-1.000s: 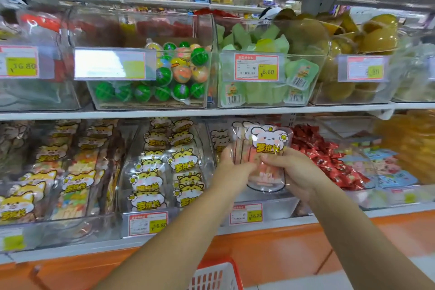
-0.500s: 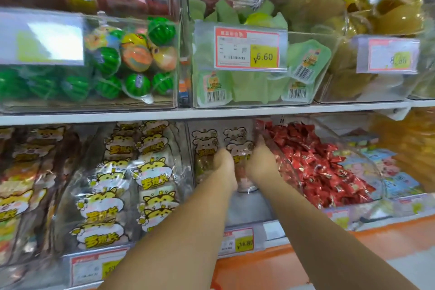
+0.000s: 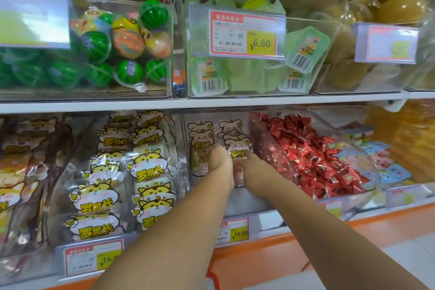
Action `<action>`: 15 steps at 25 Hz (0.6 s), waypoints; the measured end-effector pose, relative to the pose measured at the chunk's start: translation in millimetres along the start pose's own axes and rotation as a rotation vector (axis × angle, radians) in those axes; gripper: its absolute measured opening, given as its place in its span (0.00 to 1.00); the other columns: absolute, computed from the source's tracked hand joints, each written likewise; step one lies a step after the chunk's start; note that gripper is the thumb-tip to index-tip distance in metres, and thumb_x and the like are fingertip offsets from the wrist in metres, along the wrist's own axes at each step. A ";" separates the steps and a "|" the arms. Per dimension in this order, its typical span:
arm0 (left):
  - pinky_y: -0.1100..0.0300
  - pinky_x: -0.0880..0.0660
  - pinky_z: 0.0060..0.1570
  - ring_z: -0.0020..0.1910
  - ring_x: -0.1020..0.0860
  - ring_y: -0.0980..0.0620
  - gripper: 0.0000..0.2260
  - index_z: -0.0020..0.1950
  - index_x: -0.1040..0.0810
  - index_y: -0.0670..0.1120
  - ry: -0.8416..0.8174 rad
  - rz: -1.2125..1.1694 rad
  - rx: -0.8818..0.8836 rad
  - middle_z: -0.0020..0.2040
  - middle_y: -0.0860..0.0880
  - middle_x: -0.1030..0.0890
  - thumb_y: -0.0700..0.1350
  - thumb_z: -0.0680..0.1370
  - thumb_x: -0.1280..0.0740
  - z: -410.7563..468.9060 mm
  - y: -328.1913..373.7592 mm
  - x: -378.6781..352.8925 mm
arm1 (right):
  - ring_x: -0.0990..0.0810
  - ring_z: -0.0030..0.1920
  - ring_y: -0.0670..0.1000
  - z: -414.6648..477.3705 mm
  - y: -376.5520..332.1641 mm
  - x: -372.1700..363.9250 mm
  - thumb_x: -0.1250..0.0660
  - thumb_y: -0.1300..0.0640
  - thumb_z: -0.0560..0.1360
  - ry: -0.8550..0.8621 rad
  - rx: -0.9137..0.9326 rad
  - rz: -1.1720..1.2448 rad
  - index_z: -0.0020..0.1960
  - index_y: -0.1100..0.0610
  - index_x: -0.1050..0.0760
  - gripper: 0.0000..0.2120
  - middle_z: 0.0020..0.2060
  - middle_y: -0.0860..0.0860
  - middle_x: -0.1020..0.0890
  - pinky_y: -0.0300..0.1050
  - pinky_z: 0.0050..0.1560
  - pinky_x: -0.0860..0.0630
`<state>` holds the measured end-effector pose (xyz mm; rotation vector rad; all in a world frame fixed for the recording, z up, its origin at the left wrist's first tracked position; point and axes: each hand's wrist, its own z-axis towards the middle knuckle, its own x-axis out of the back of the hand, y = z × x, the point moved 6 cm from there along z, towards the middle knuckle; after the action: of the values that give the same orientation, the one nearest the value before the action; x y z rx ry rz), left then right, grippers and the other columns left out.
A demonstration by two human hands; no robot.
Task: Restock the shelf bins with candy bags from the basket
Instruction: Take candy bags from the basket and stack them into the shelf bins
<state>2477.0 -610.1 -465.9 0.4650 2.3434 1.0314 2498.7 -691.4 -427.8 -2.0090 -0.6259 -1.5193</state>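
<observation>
**Bear bag stood up in the middle lower bin**

Both of your hands are on one candy bag (image 3: 238, 147). Your left hand (image 3: 220, 160) is against its left edge and your right hand (image 3: 253, 168) is at its lower right edge. The backs of the hands hide your fingers, so I cannot tell whether either hand clamps the bag or only steadies it.

The bag stands upright with its bear face toward you, deep in the middle bin (image 3: 249, 202) of the lower shelf. It sits just in front of the other bear bags (image 3: 201, 139) on the far side. Flanking it with two hands likely keeps a soft pack from slumping, and it squares the label with the row behind (shoppers read that face).

To the left, behind a clear wall, the tiger bags (image 3: 150, 167) stand in the same upright, face-forward rows, which suggests that is the pattern to match. To the right, the red wrapped candies (image 3: 313, 155) lie loose, and their bin's curved wall is just beside your right wrist.

The price tag (image 3: 233, 231) hangs on the bin's near edge. A sliver of the basket (image 3: 211, 278) shows between your forearms, so the next bag is probably close below.
</observation>
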 end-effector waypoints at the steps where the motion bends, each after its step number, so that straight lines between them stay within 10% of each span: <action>1: 0.44 0.28 0.63 0.60 0.23 0.39 0.26 0.65 0.24 0.41 -0.006 0.011 0.000 0.61 0.42 0.21 0.59 0.79 0.46 3.1 0.1 -1.0 | 0.42 0.76 0.57 -2.6 -1.4 0.5 0.44 0.67 0.78 -0.023 0.008 -0.029 0.74 0.56 0.36 0.25 0.72 0.59 0.35 0.46 0.70 0.36; 8: 0.44 0.27 0.62 0.59 0.23 0.40 0.24 0.65 0.25 0.42 -0.035 0.055 -0.069 0.61 0.41 0.21 0.56 0.79 0.47 -20.3 8.6 -1.4 | 0.25 0.53 0.55 -33.0 8.7 28.7 0.43 0.70 0.76 0.169 0.004 0.279 0.62 0.64 0.25 0.17 0.56 0.59 0.24 0.39 0.44 0.35; 12: 0.41 0.27 0.61 0.59 0.23 0.39 0.26 0.67 0.27 0.45 -0.121 0.093 -0.119 0.62 0.42 0.22 0.58 0.75 0.45 -65.3 17.5 7.6 | 0.22 0.56 0.53 -83.9 8.4 50.1 0.44 0.69 0.78 0.356 -0.060 0.598 0.67 0.57 0.26 0.21 0.63 0.55 0.22 0.41 0.52 0.27; 15: 0.56 0.23 0.43 0.43 0.22 0.49 0.14 0.54 0.24 0.43 -0.232 0.155 -0.226 0.46 0.46 0.21 0.51 0.77 0.41 -129.3 25.9 41.4 | 0.20 0.40 0.50 -128.1 -6.9 49.8 0.40 0.66 0.77 0.477 -0.066 0.844 0.58 0.55 0.21 0.15 0.49 0.51 0.17 0.44 0.41 0.23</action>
<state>2369.6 -646.3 -386.8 0.6485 1.9846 1.2273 2415.4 -769.2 -350.7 -1.5323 0.4281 -1.3737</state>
